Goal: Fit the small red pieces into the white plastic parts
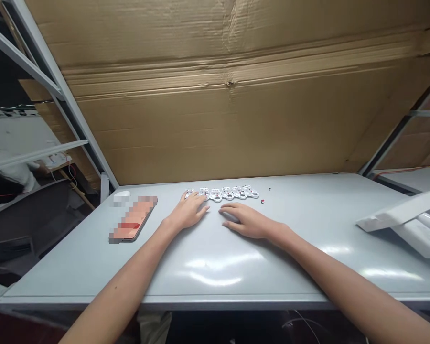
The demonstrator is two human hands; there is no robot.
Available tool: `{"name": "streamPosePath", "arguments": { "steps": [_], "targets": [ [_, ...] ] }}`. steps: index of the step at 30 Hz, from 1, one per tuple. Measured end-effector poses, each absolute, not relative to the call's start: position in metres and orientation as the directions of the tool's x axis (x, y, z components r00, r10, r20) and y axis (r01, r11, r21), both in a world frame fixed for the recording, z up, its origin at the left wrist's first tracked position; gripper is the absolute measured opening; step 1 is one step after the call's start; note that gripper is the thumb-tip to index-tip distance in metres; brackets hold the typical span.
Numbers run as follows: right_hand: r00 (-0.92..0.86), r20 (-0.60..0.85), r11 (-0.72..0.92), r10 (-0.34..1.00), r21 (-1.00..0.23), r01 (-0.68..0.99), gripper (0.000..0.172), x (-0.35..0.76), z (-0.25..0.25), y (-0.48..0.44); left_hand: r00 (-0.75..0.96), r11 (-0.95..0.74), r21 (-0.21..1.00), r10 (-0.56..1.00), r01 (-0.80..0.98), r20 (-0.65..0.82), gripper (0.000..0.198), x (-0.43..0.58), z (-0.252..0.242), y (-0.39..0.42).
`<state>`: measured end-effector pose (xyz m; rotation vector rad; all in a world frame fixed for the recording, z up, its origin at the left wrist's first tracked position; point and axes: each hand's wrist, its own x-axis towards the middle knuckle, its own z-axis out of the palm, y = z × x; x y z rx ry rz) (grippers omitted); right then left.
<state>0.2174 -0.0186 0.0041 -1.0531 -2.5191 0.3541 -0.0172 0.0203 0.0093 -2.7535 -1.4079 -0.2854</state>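
Several small flat white pieces (pixel 228 193), each with a ring at its lower end and tiny reddish marks, lie side by side in a row near the back of the table. My left hand (pixel 190 211) rests palm down at the row's left end. Its fingers are spread over the leftmost pieces and partly hide them; the thumb sticks out to the right. Just below the row's middle is my right hand (pixel 246 220), fingers stretched leftward and thumb apart, with nothing visible in it. A small red bit (pixel 263 201) and a small dark bit (pixel 270 188) lie right of the row.
A phone-like slab (pixel 138 217), partly pixelated, lies on the grey table (pixel 215 282) at left, with a small white object (pixel 122 197) behind it. White long parts (pixel 404 215) stand at right. A cardboard sheet (pixel 229 129) walls the back; metal frame posts (pixel 68 105) rise at the sides.
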Motion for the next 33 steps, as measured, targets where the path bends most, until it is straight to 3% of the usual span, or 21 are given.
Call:
{"name": "streamPosePath", "arguments": {
  "steps": [8, 12, 16, 25, 29, 33],
  "targets": [
    [-0.656, 0.251, 0.694, 0.712, -0.391, 0.604, 0.038, 0.220, 0.002, -0.017, 0.538, -0.578, 0.148, 0.808, 0.802, 0.240, 0.034, -0.012, 0.029, 0.003],
    [-0.654, 0.252, 0.692, 0.713, -0.404, 0.598, 0.036, 0.220, 0.004, -0.017, 0.515, -0.566, 0.084, 0.794, 0.820, 0.322, 0.034, -0.016, 0.020, 0.010],
    [-0.656, 0.245, 0.690, 0.713, -0.411, 0.596, 0.036, 0.220, 0.006, -0.018, 0.488, -0.515, 0.057, 0.838, 0.855, 0.243, 0.042, -0.023, 0.009, 0.017],
    [-0.613, 0.310, 0.685, 0.727, -0.397, 0.611, 0.038, 0.226, 0.000, -0.012, 0.597, -0.626, 0.063, 0.765, 0.777, 0.244, 0.034, -0.010, 0.019, 0.003],
    [-0.593, 0.391, 0.710, 0.704, -0.381, 0.592, 0.025, 0.231, 0.002, -0.009, 0.680, -0.718, 0.063, 0.680, 0.693, 0.274, 0.034, 0.005, 0.017, -0.008],
    [-0.641, 0.432, 0.773, 0.634, -0.351, 0.528, 0.017, 0.229, 0.003, -0.008, 0.699, -0.748, 0.145, 0.659, 0.647, 0.279, 0.042, 0.013, 0.009, -0.011]
  ]
}}
